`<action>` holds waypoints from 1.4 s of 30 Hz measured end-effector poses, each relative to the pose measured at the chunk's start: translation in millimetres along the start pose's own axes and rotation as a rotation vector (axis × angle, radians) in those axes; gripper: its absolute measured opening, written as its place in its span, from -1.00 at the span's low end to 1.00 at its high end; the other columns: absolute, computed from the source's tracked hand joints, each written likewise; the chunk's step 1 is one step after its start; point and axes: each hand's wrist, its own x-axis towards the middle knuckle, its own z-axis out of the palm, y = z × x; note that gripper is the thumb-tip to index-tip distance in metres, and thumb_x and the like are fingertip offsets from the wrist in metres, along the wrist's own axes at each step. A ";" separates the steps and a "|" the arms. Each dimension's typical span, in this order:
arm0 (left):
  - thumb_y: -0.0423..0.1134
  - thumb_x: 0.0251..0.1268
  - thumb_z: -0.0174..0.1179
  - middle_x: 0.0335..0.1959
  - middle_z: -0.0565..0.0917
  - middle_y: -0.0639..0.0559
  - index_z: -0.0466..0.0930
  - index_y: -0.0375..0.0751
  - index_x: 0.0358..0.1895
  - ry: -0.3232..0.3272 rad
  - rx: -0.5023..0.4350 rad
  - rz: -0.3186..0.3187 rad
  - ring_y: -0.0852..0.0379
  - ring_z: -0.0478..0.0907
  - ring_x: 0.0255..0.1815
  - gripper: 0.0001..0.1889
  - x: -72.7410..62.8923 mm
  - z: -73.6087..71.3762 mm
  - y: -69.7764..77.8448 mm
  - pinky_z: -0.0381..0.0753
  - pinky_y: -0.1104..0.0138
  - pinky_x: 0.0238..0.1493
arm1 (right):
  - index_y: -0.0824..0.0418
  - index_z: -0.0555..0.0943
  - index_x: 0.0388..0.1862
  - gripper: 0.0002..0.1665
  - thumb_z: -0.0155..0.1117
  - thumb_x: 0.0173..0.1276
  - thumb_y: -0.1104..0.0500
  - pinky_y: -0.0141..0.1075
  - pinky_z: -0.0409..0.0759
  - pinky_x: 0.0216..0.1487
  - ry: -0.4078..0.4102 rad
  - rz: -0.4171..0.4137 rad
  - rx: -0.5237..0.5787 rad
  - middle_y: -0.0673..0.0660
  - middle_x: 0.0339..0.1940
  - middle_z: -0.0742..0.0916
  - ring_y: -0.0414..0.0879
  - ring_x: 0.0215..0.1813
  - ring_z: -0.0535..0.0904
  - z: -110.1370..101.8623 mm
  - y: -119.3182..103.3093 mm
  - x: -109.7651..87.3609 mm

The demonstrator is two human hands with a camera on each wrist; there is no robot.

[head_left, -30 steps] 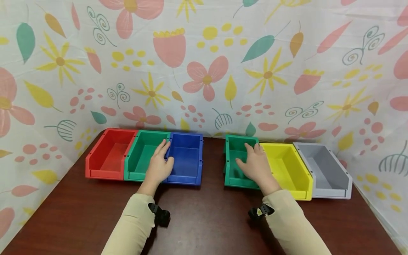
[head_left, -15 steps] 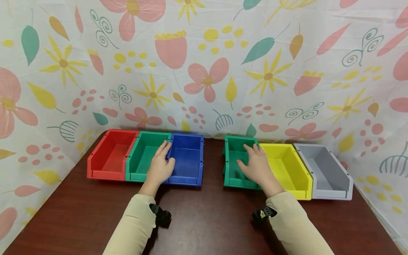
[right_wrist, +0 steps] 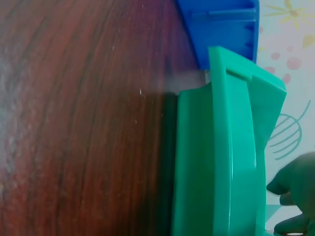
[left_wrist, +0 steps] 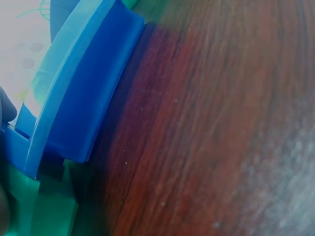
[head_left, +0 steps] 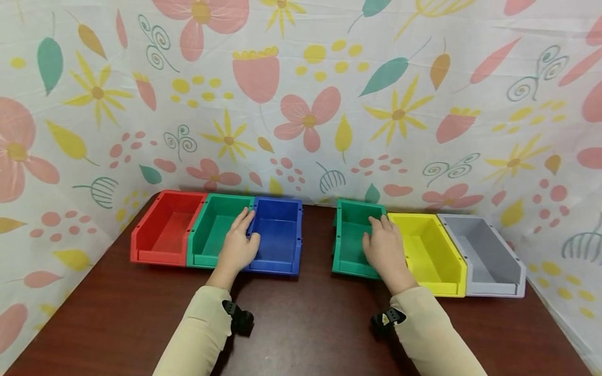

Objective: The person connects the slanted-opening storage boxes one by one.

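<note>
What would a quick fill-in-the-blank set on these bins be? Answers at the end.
1. The red bin and the blue bin flank a ____ bin.
2. The yellow bin stands between a green bin and a ____ one.
3. The bins stand in two groups of ____.
4. Of all the bins, ____ are green.

Missing words: green; gray; three; two.

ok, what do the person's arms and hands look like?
Left hand and right hand: bare, no gloves. Left sleeve and right sleeve: long, plain, beige. Black strap with small black camera at each wrist; right one has a pale mark. No cables visible.
</note>
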 end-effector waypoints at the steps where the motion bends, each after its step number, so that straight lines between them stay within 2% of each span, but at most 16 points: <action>1: -0.30 0.24 -0.09 0.50 0.13 -0.07 0.20 -0.13 0.44 -0.002 0.003 -0.001 -0.13 0.23 0.43 -0.38 -0.2 0.0 -0.1 0.37 0.18 -0.24 | 0.54 0.45 0.15 -0.51 0.12 0.32 0.25 0.13 0.23 0.33 0.033 -0.002 -0.001 0.54 0.17 0.51 0.41 0.31 0.31 0.8 -0.4 -0.4; 5: -0.30 0.25 -0.09 0.51 0.12 -0.04 0.21 -0.11 0.44 -0.004 -0.001 -0.009 -0.08 0.38 0.33 -0.39 -0.5 0.2 -0.8 0.35 0.23 -0.41 | 0.55 0.47 0.12 -0.55 0.12 0.29 0.32 0.12 0.25 0.30 0.067 0.011 0.039 0.54 0.14 0.54 0.42 0.27 0.34 -0.2 -2.1 0.0; 13: -0.29 0.25 -0.09 0.51 0.11 -0.04 0.20 -0.11 0.44 -0.006 -0.006 -0.012 -0.08 0.19 0.45 -0.39 0.0 -0.4 -1.0 0.36 0.17 -0.19 | 0.42 0.40 0.28 -0.45 0.00 0.26 0.45 0.26 0.04 0.37 -0.097 0.022 0.171 0.50 0.28 0.44 0.38 0.40 0.19 -3.8 8.2 5.3; 14: -0.29 0.25 -0.10 0.51 0.11 -0.03 0.20 -0.10 0.44 -0.008 -0.005 -0.015 -0.08 0.19 0.45 -0.39 -0.1 -0.4 -1.0 0.37 0.17 -0.21 | 0.41 0.39 0.29 -0.44 -0.01 0.26 0.45 0.26 0.12 0.33 -0.108 0.017 0.189 0.49 0.31 0.42 0.38 0.40 0.19 -4.5 10.1 5.5; 16: -0.28 0.25 -0.11 0.51 0.10 -0.01 0.19 -0.09 0.44 -0.011 -0.001 -0.020 -0.08 0.20 0.45 -0.38 -0.1 -0.6 -1.0 0.37 0.18 -0.26 | 0.37 0.38 0.31 -0.44 -0.02 0.29 0.43 0.13 0.41 0.16 -0.126 0.011 0.228 0.49 0.36 0.36 0.38 0.39 0.21 -5.9 13.3 5.0; 17: -0.28 0.25 -0.11 0.51 0.10 -0.01 0.19 -0.08 0.44 -0.011 0.001 -0.022 -0.08 0.21 0.44 -0.38 -0.1 -0.7 -0.9 0.36 0.18 -0.26 | 0.36 0.37 0.33 -0.44 -0.02 0.31 0.42 0.03 0.53 0.00 -0.135 0.011 0.255 0.48 0.38 0.32 0.36 0.30 0.35 -6.9 14.8 4.4; 19: -0.27 0.25 -0.11 0.52 0.10 -0.01 0.19 -0.08 0.45 -0.012 0.001 -0.024 -0.08 0.22 0.44 -0.38 -0.1 -1.1 -0.7 0.36 0.18 -0.31 | 0.32 0.33 0.36 -0.43 -0.04 0.35 0.37 -0.13 0.54 -0.42 -0.146 0.023 0.316 0.43 0.43 0.27 0.31 -0.07 0.59 -8.0 17.2 3.3; 20: -0.27 0.25 -0.11 0.52 0.09 -0.01 0.19 -0.08 0.44 -0.011 0.001 -0.024 -0.09 0.21 0.44 -0.38 -0.2 -1.3 -0.7 0.36 0.17 -0.31 | 0.31 0.32 0.38 -0.43 -0.04 0.37 0.35 -0.16 0.49 -0.51 -0.143 0.027 0.346 0.41 0.44 0.26 0.31 -0.09 0.60 -8.1 18.3 2.8; 21: -0.27 0.25 -0.11 0.52 0.10 -0.01 0.19 -0.08 0.44 -0.009 0.002 -0.024 -0.09 0.20 0.44 -0.38 -0.1 -1.4 -0.8 0.37 0.17 -0.27 | 0.29 0.30 0.39 -0.43 -0.04 0.40 0.33 -0.18 0.54 -0.47 -0.147 0.039 0.386 0.38 0.46 0.24 0.29 -0.09 0.61 -8.2 19.1 2.3; 23: -0.26 0.24 -0.12 0.51 0.10 -0.01 0.20 -0.09 0.44 -0.004 0.003 -0.023 -0.09 0.18 0.46 -0.38 0.0 -1.4 -1.0 0.36 0.16 -0.19 | 0.29 0.25 0.42 -0.42 -0.05 0.43 0.28 -0.12 0.63 -0.13 -0.150 0.067 0.467 0.33 0.49 0.21 0.24 -0.03 0.62 -7.5 20.0 1.4; 26: -0.24 0.24 -0.11 0.51 0.12 0.01 0.22 -0.08 0.43 0.004 -0.002 -0.025 -0.08 0.19 0.45 -0.38 -0.4 -0.3 -1.5 0.39 0.17 -0.22 | 0.29 0.15 0.47 -0.37 -0.03 0.47 0.22 0.02 0.31 0.33 -0.153 0.114 0.588 0.29 0.51 0.18 0.20 0.48 0.14 -3.8 19.7 -0.5; 29: -0.24 0.22 -0.09 0.50 0.15 0.01 0.24 -0.07 0.42 0.024 -0.018 -0.026 -0.07 0.26 0.41 -0.38 -0.1 0.9 -2.9 0.39 0.26 -0.43 | 0.24 0.01 0.52 -0.29 -0.03 0.48 0.16 0.03 0.15 0.42 -0.170 0.189 0.722 0.24 0.54 0.11 0.12 0.54 0.01 4.0 16.7 -2.8; 32: -0.25 0.18 -0.05 0.47 0.22 -0.02 0.28 -0.10 0.40 0.057 -0.036 -0.019 -0.05 0.47 0.25 -0.38 -0.3 2.4 -4.3 0.25 0.34 -0.66 | 0.12 -0.12 0.56 -0.22 -0.05 0.49 0.14 0.02 0.16 0.43 -0.190 0.289 0.831 0.18 0.56 0.07 0.08 0.55 -0.01 14.8 12.7 -6.3; 35: -0.27 0.15 -0.01 0.43 0.28 -0.07 0.33 -0.13 0.37 0.089 -0.046 0.000 0.05 0.68 -0.23 -0.39 -1.4 4.5 -5.3 0.14 0.36 -0.76 | 0.03 -0.16 0.56 -0.21 -0.07 0.48 0.17 0.00 0.23 0.38 -0.175 0.382 0.912 0.16 0.56 0.09 0.08 0.52 0.06 24.0 7.6 -8.9; 38: -0.28 0.15 0.00 0.41 0.31 -0.11 0.35 -0.15 0.36 0.110 -0.053 0.011 0.18 0.52 -0.70 -0.40 -3.1 5.8 -5.5 0.12 0.37 -0.78 | -0.01 -0.13 0.55 -0.24 -0.11 0.48 0.20 -0.08 0.32 0.21 -0.139 0.450 0.953 0.17 0.54 0.15 0.07 0.43 0.18 29.3 1.7 -9.3; 42: -0.28 0.16 0.02 0.40 0.33 -0.11 0.36 -0.16 0.35 0.126 -0.054 0.002 0.22 0.40 -0.80 -0.41 -5.3 5.4 -5.2 0.12 0.38 -0.79 | -0.02 -0.07 0.54 -0.28 -0.15 0.47 0.21 -0.18 0.29 0.00 -0.112 0.490 0.963 0.17 0.52 0.19 0.04 0.36 0.22 31.2 -5.5 -7.7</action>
